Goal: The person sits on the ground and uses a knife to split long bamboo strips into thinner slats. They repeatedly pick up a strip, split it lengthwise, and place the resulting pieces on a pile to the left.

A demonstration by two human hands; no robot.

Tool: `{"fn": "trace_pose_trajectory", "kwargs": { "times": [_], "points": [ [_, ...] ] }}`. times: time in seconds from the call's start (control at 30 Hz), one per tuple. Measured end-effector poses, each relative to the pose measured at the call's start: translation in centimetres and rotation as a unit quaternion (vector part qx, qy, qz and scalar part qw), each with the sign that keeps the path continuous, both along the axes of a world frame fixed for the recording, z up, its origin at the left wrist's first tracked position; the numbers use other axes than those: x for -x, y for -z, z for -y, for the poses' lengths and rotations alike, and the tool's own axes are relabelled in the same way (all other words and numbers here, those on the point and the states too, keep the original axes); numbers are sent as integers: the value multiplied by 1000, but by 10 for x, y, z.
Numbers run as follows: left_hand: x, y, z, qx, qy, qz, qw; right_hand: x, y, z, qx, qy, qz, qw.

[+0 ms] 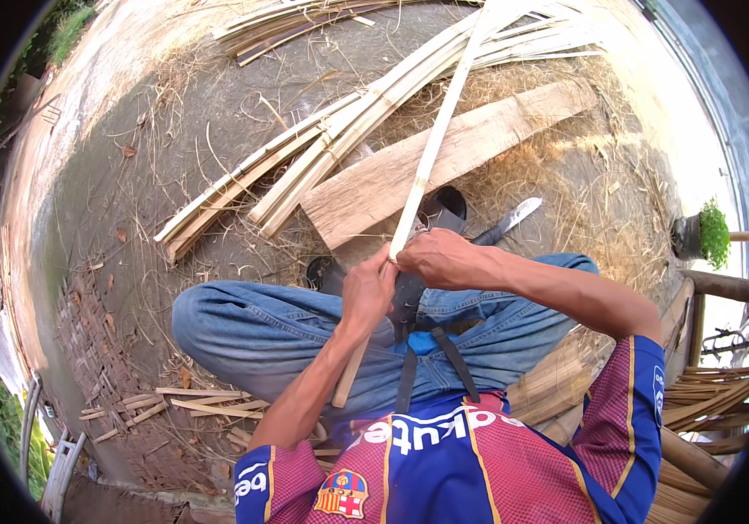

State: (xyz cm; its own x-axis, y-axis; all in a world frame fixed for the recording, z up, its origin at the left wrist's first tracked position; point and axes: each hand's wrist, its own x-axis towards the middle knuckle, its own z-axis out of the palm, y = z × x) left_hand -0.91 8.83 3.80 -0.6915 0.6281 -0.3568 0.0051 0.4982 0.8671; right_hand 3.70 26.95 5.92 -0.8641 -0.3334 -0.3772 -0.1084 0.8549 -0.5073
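Note:
A long, pale bamboo strip [433, 144] runs from the far bundle down to my lap, its lower end sticking out below my hands. My left hand [367, 293] is closed on it in front of my crossed legs. Right beside it, my right hand [441, 259] is also closed around the strip. Something small and shiny shows by the right fingers, too little to name. Just beyond the right hand lies a knife [518, 215] with a dark handle and a bright blade, close to my dark sandal [452, 203].
A broad wooden plank [453, 162] lies ahead, with bundled bamboo strips [322, 157] to its left. Shavings litter the ground. Short offcuts [217, 402] lie at my left, a potted plant [713, 234] stands right, and more strips [715, 397] are stacked behind it.

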Motion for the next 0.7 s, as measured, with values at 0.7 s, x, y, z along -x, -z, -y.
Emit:
{"fn": "trace_pose_trajectory", "kwargs": {
  "times": [0.7],
  "points": [
    [1,7,2,15,-6,-41,999,-3,32,-3,104,44,-115,987]
  ]
}}
